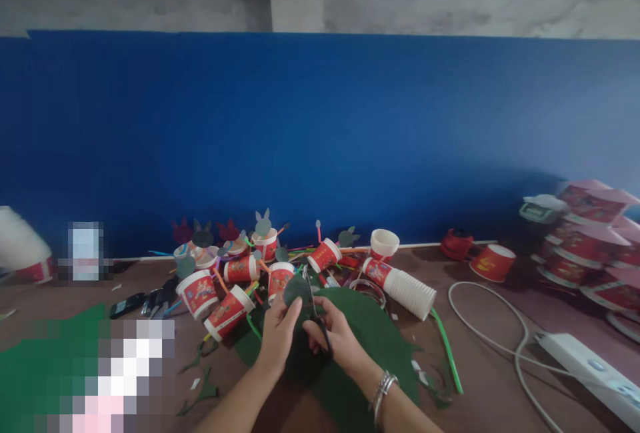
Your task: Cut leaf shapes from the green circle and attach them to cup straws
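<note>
Pinched in my left hand (280, 336) is a small dark green piece of paper or felt (296, 291), roughly round. My right hand (337, 336) grips a pair of scissors (323, 334) by its black handles, with the blades pointing up beside the green piece. Whether the blades touch it I cannot tell. Below both hands lies a large dark green sheet (377, 333). Just beyond them are red and white paper cups (281, 280), several tipped over, some bearing bunny-shaped cutouts (263, 223).
A nested stack of paper cups (405, 290) lies right of centre, by a green strip (447, 350). Further right are a white cable (523, 333), a power strip (595, 366) and piled red cups (575, 263). Green scraps (203, 390) and a dark phone-like device (127, 305) are leftward.
</note>
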`<action>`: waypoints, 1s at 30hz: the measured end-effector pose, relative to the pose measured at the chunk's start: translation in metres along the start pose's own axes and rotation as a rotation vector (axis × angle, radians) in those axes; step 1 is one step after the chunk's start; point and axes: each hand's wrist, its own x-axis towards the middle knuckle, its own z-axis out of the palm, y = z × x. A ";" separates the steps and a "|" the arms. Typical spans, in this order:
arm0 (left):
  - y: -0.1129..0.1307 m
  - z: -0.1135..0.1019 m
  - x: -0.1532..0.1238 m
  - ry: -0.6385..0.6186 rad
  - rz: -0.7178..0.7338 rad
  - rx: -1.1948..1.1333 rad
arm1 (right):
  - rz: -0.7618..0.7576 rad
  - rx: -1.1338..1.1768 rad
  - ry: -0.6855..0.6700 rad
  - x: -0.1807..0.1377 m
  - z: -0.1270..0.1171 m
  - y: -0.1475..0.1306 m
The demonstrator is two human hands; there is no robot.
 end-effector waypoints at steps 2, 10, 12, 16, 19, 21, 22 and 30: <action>0.000 0.000 0.000 0.002 0.002 0.005 | -0.004 -0.007 0.004 0.000 0.000 0.001; 0.001 0.000 0.000 -0.029 0.005 0.028 | -0.006 -0.026 0.010 -0.001 0.000 0.001; 0.002 0.000 0.001 -0.029 0.015 0.027 | 0.001 -0.027 0.016 -0.001 0.000 -0.001; 0.002 -0.001 0.002 -0.035 0.031 0.033 | 0.014 -0.032 0.016 -0.001 0.000 -0.002; 0.001 -0.002 0.003 -0.026 0.033 0.041 | 0.025 -0.036 0.013 -0.001 -0.001 -0.001; -0.001 -0.003 0.003 -0.021 0.033 0.046 | 0.033 -0.027 0.015 -0.001 -0.001 -0.002; -0.001 -0.003 0.003 -0.025 0.034 0.048 | 0.038 -0.023 0.017 -0.001 -0.001 -0.002; -0.001 -0.005 0.005 -0.079 0.084 0.132 | 0.003 0.019 0.006 -0.002 -0.003 -0.001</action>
